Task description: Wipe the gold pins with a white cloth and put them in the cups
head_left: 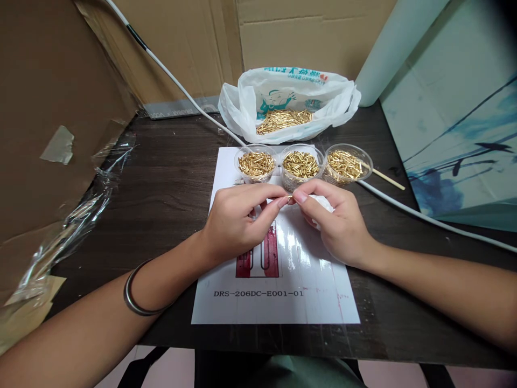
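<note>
Bare forearms (169, 288) are stretching in from either side and bringing two hands together over the printed sheet (327, 302). Beneath, a table (169, 156) of dark, streaky wood grain is spreading, its near edge running just below the sheet; its broadest stretch is showing left of the sheet, while a narrower strip on the right is being crossed by a smooth white cable (436, 218). Brown cardboard (283, 35), flat and creased, is standing beyond the sheet, bounding the far side.

Glossy and flat, the sheet is reflecting light and showing a red printed block. Just past its far edge, a crinkled white plastic bag (333, 105) is gaping around loose gold slivers (285, 123). Three round, clear cups (367, 173) are standing in a row along the sheet's far edge, brimming with short gold rods (301, 163). A rounded metal bangle (128, 293) is circling the left forearm. Some crumpled white material (323, 203) is showing beside the right fingers; whether they are holding it, I cannot tell.

Above the sheet's upper part, the left hand (242, 213) is pinching a tiny gold piece (290, 199) between thumb and forefinger; the right hand (343, 221) is pinching its other end likewise.
</note>
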`<control>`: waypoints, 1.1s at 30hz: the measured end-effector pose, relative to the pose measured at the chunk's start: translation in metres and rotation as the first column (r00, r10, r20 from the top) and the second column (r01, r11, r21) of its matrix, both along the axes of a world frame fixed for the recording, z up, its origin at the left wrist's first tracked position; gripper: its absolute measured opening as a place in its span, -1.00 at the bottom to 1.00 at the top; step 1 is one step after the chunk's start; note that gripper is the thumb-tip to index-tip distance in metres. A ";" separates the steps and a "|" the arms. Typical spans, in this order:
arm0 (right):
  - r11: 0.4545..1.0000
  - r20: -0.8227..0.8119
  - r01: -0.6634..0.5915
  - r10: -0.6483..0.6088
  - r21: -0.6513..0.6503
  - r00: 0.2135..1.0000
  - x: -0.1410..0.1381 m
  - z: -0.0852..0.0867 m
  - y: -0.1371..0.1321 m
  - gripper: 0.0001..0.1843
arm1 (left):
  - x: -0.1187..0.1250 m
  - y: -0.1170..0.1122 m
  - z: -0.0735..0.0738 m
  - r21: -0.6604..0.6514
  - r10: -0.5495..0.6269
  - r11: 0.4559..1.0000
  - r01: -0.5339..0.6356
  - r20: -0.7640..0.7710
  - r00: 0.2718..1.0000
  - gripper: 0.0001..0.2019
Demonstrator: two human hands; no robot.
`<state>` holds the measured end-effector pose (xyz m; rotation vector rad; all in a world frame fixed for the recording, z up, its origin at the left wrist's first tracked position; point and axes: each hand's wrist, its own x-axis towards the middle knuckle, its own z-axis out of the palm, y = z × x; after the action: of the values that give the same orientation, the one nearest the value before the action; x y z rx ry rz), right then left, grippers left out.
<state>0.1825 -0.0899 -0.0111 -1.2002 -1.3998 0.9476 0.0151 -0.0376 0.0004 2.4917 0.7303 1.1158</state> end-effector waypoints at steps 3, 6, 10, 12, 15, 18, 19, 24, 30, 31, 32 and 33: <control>1.000 -0.004 0.017 -0.017 0.002 1.000 0.001 -0.001 -0.001 -0.84 | 0.000 0.000 0.001 -0.007 -0.012 1.000 0.012 0.000 1.000 -0.92; 1.000 0.003 0.012 -0.012 0.028 1.000 0.001 -0.001 -0.001 -0.85 | 0.000 0.000 0.001 -0.024 -0.024 0.999 0.024 -0.005 1.000 -0.91; 0.999 0.013 0.031 -0.031 0.044 0.999 0.000 0.000 -0.002 -0.86 | 0.002 0.001 0.000 -0.018 -0.018 1.000 0.018 0.008 1.000 -0.91; 0.998 0.000 0.052 -0.052 0.036 0.999 0.000 -0.001 -0.002 -0.85 | 0.002 0.000 -0.001 -0.019 -0.017 1.000 0.017 0.016 1.000 -0.89; 0.997 -0.017 0.069 -0.069 0.014 0.997 0.001 -0.001 -0.002 -0.84 | 0.002 -0.001 -0.001 -0.036 0.000 0.999 0.000 0.006 1.000 -0.84; 0.998 -0.019 0.068 -0.068 -0.010 0.998 0.000 -0.002 -0.002 -0.82 | 0.001 -0.001 0.000 -0.039 0.038 0.998 -0.039 -0.005 0.999 -0.87; 0.998 -0.019 0.064 -0.065 -0.016 0.998 0.000 -0.002 -0.002 -0.81 | 0.001 -0.001 0.000 -0.035 0.045 0.998 -0.045 -0.005 0.999 -0.88; 0.999 -0.008 0.053 -0.053 -0.008 0.999 -0.001 -0.001 -0.002 -0.83 | 0.001 -0.001 0.000 -0.010 0.044 0.999 -0.044 -0.006 0.999 -0.91; 0.993 0.018 0.113 -0.114 0.023 0.993 -0.001 0.000 -0.002 -0.83 | 0.001 -0.002 0.000 -0.113 0.081 0.990 -0.079 0.012 0.997 -0.82; 0.993 0.019 0.118 -0.119 0.024 0.993 -0.001 0.000 -0.002 -0.82 | 0.001 -0.002 0.000 -0.115 0.089 0.990 -0.086 0.019 0.996 -0.83; 0.992 0.020 0.121 -0.121 0.023 0.992 -0.002 -0.001 -0.002 -0.82 | 0.000 -0.002 0.000 -0.112 0.093 0.990 -0.089 0.023 0.995 -0.85; 0.993 0.020 0.119 -0.120 0.020 0.993 -0.002 -0.001 -0.002 -0.82 | 0.000 -0.002 -0.001 -0.105 0.093 0.990 -0.089 0.029 0.995 -0.87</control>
<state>0.1808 -0.0919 -0.0120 -1.2681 -1.3347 0.8386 0.0154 -0.0394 -0.0001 2.3688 0.8771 1.1185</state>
